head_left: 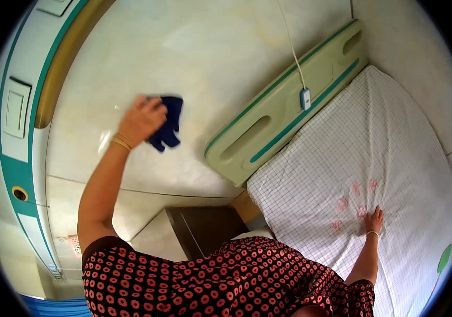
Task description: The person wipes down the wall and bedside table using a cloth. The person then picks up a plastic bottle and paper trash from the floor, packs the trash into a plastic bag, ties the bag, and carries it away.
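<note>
Against the pale tiled wall, my left hand (142, 120) presses a dark blue cloth (171, 122), with its fingers bent over the cloth's left part. The cloth's loose end hangs out beyond the fingers, and the hand is slightly blurred. Far to the right, my right hand (375, 220) leans on the white checked bed sheet (331, 153), beside red printed marks. It holds nothing, and its fingers look spread on the fabric.
The green bed headboard (289, 100) stands between wall and bed, with a small white-blue switch (305, 99) hanging on a cord over it. A dark-topped cabinet (210, 227) is below. A wall panel (17, 108) and brown rail (59, 84) run along the left.
</note>
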Demonstrator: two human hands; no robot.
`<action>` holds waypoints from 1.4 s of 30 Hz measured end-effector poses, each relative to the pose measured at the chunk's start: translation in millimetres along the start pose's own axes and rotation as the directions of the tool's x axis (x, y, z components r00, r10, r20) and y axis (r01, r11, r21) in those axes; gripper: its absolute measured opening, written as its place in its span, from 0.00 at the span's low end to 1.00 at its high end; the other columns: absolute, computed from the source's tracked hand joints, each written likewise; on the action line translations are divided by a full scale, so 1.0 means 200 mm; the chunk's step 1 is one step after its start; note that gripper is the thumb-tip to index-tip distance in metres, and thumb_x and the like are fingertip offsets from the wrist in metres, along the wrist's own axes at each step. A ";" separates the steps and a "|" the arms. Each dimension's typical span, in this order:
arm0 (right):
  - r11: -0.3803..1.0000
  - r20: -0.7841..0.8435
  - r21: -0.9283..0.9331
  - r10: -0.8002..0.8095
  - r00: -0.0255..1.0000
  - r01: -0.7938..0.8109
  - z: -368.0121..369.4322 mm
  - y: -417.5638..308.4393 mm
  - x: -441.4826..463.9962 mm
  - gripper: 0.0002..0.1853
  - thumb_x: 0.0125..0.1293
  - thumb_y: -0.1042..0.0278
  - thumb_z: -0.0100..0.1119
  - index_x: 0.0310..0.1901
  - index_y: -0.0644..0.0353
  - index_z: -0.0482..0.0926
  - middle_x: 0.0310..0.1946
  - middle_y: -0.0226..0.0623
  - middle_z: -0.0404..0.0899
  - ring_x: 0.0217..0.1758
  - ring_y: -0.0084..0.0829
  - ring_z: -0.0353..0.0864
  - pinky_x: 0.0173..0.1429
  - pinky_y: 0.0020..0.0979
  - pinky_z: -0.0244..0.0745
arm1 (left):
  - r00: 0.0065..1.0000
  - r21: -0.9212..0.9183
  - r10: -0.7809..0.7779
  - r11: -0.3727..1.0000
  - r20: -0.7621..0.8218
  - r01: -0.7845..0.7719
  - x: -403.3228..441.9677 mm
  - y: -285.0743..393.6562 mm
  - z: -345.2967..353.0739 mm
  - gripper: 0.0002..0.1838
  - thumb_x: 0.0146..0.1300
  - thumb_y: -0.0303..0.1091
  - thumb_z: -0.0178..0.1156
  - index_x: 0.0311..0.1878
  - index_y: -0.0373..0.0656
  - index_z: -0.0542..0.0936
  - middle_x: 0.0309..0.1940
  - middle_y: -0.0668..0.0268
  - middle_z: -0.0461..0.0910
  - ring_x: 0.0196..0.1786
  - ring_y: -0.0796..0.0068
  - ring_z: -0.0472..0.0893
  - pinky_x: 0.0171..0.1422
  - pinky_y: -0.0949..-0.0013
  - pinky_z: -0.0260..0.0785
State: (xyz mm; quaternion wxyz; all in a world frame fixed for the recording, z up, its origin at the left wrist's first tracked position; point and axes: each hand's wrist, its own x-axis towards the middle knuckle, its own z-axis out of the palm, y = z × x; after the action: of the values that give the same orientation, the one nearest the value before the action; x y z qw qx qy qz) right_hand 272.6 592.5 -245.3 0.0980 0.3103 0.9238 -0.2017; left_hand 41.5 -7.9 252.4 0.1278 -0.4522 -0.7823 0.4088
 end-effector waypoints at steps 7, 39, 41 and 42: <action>0.999 0.079 -0.031 -0.007 0.997 0.010 -0.05 0.00 0.05 0.31 0.50 0.60 0.57 0.57 0.57 0.62 0.53 0.50 0.63 0.55 0.49 0.63 0.58 0.41 0.60 | 0.800 0.070 -0.367 0.890 -0.475 0.450 0.19 -0.20 -0.14 0.13 0.47 0.30 0.52 0.38 0.46 0.77 0.45 0.69 0.72 0.51 0.64 0.68 0.54 0.55 0.59; 0.954 0.001 0.076 -0.292 0.956 0.291 0.04 0.24 -0.37 0.12 0.55 0.67 0.50 0.39 0.61 0.76 0.34 0.46 0.73 0.43 0.45 0.69 0.47 0.40 0.65 | 0.868 -0.079 -0.456 0.890 -0.196 0.449 -0.59 0.33 0.11 0.18 0.47 0.27 0.50 0.44 0.47 0.76 0.48 0.69 0.72 0.47 0.59 0.70 0.50 0.63 0.65; 0.952 -0.041 0.094 -0.290 0.956 0.293 0.04 0.24 -0.42 0.11 0.56 0.67 0.49 0.39 0.61 0.76 0.34 0.46 0.73 0.42 0.45 0.70 0.47 0.40 0.66 | 0.887 -0.090 -0.450 0.893 -0.106 0.442 -0.66 0.51 0.20 0.17 0.46 0.28 0.51 0.43 0.47 0.76 0.48 0.70 0.72 0.48 0.62 0.70 0.49 0.64 0.64; 0.948 -0.083 0.110 -0.291 0.953 0.299 0.04 0.24 -0.43 0.11 0.57 0.66 0.49 0.39 0.60 0.76 0.34 0.46 0.73 0.42 0.44 0.70 0.46 0.40 0.66 | 0.890 -0.086 -0.454 0.889 -0.045 0.449 -0.71 0.61 0.23 0.17 0.46 0.28 0.52 0.43 0.47 0.76 0.47 0.71 0.72 0.48 0.64 0.69 0.48 0.64 0.64</action>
State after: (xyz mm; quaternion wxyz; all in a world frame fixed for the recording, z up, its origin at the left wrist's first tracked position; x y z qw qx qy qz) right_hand 370.2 577.2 -241.0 0.0172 0.1805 0.9486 -0.2594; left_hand 168.0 -116.1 154.7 0.2273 -0.2752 -0.8760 0.3242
